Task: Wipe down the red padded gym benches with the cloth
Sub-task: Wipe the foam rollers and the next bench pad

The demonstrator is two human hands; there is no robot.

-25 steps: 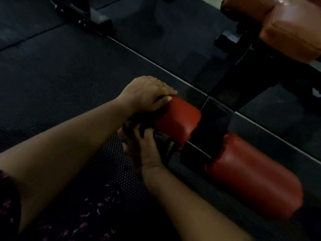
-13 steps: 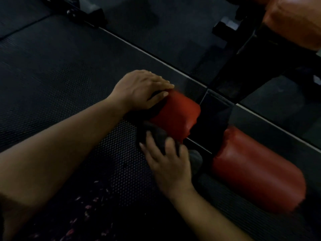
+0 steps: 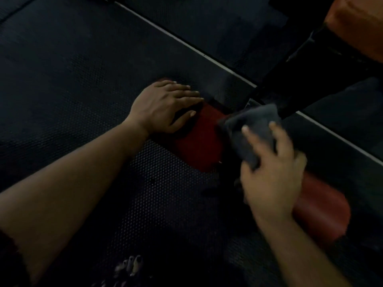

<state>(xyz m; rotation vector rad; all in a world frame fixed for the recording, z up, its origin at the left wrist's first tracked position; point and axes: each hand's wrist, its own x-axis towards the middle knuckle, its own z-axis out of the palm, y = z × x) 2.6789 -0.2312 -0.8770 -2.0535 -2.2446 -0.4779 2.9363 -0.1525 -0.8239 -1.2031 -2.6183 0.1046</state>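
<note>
My right hand (image 3: pixel 271 175) is motion-blurred and hides part of the red roller pad (image 3: pixel 323 208) under it; the orange bench pad (image 3: pixel 356 23) beyond is cropped.

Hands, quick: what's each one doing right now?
Left hand: open, fingers straight, resting flat on the red padded roller.
Right hand: holding the dark grey cloth against that roller's end.

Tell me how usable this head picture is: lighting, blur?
Head view: dim overall, floor nearly black; right hand and grey cloth are motion-blurred; left hand on the red pad is sharper; the upper orange pad is soft.
</note>
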